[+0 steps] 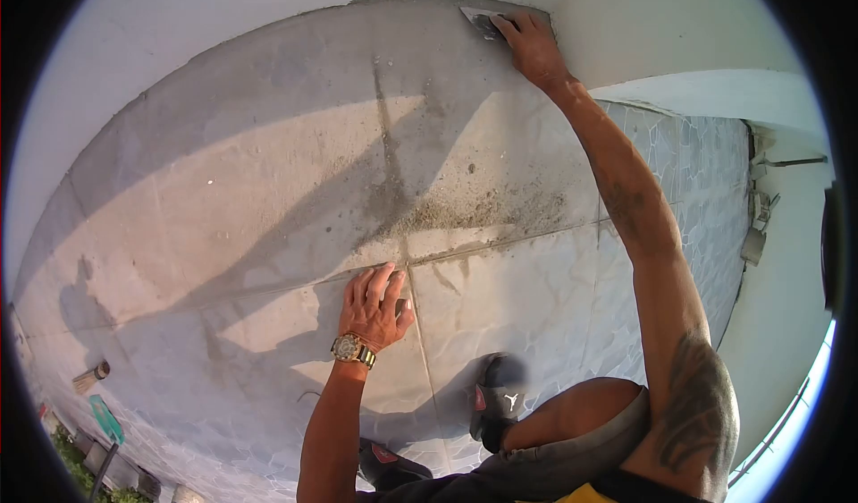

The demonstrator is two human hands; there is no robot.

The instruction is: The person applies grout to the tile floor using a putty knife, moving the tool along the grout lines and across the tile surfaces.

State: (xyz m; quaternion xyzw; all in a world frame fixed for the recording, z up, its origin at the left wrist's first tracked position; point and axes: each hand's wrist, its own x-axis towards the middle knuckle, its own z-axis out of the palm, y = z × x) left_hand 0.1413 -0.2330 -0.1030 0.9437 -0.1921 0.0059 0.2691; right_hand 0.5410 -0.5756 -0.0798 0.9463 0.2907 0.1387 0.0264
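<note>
Reaching far forward, the right hand (534, 51) is holding a flat scraper (483, 25) in the corner where the floor (295, 190) is meeting the wall (679, 33). Its fingers are closing together around the scraper, and the pale blade is pointing to the left side, lying low at the floor. The left hand (373, 304) is resting on the floor near the crossing of the joint lines, with the fingers bending and standing a little apart. Something small and dark is showing between its thumb and fingers, but I cannot tell if the hand is pinching it. A watch (349, 348) is sitting on the left wrist. Loose grit (474, 212) is lying scattered on the floor between the two hands, nearer to the left one. Two dark shoes (498, 400) are standing behind the left hand, nearer to the body. At the far left, a brush (91, 376) is lying on the floor, and a green tool (106, 420) is lying just beside it. Long shadows are crossing the floor.
</note>
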